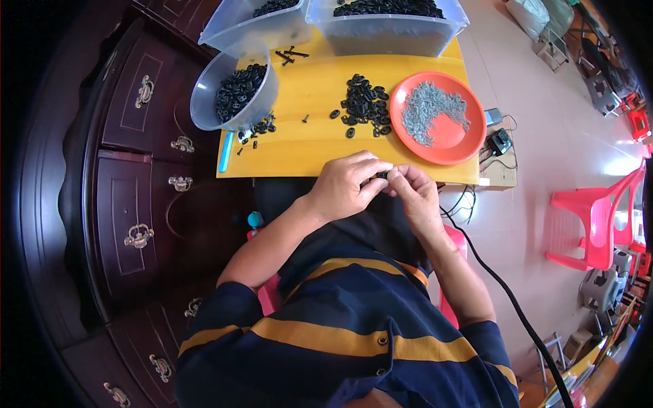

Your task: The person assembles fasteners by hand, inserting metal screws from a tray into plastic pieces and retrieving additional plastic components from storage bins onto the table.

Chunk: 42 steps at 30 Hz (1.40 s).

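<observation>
Just off the near edge of the yellow table, my left hand (345, 185) and my right hand (415, 194) meet. Between their fingertips is a small black plastic piece (381, 175), partly covered by the fingers. Both hands are closed on it. Beyond them lies a pile of small black oval pieces with holes (365, 100). To its right an orange plate (452, 146) carries many small grey metal screws (430, 109). A single small screw (305, 118) lies on the yellow tabletop (306, 149), left of the pile.
A clear round tub (204, 102) of black pieces stands at the table's left, with loose pieces and a light-blue stick (226, 151) near it. Two clear bins (388, 37) (255, 27) sit at the back. A black cable (507, 289) runs on the right; dark drawers (126, 217) flank the left.
</observation>
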Available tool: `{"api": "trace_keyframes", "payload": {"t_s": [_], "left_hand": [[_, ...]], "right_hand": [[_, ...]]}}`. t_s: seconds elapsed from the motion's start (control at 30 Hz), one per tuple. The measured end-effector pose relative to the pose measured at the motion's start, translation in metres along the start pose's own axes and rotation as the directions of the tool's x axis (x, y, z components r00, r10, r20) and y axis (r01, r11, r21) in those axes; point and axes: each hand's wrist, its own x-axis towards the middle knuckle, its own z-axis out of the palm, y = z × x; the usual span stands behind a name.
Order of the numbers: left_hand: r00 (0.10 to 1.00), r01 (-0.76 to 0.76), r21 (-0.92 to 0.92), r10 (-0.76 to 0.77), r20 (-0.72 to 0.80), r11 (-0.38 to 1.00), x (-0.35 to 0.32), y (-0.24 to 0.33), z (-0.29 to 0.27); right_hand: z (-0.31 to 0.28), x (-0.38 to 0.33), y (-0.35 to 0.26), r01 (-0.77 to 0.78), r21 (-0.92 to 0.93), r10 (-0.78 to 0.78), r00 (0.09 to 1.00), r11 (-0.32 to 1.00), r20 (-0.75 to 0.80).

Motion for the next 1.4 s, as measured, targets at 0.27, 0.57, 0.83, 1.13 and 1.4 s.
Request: {"api": "trace_keyframes", "payload": {"t_s": [0.27,0.57,0.83,1.13,1.4], "left_hand": [[0.963,0.202,0.204,-0.232,0.139,0.958,0.048,-0.044,-0.095],[0.926,0.233,0.252,-0.136,-0.351,0.939,0.14,-0.107,-0.204],[0.973,0.201,0.092,-0.209,0.093,0.975,0.067,-0.069,-0.06],[0.993,0.023,0.227,-0.049,0.108,0.974,0.054,-0.067,0.003],[0.991,0.006,0.26,-0.042,0.13,0.966,0.059,-0.068,0.003]], "right_hand": [[0.021,0.016,-0.012,0.023,-0.284,0.054,0.964,0.959,0.26],[0.038,0.035,-0.018,0.127,-0.458,0.06,0.926,0.88,0.372],[0.03,0.043,-0.015,0.155,-0.445,0.014,0.935,0.882,0.353],[0.026,0.041,-0.019,0.174,-0.518,0.042,0.925,0.837,0.379],[0.025,0.041,-0.017,0.159,-0.451,0.022,0.929,0.878,0.368]]}}
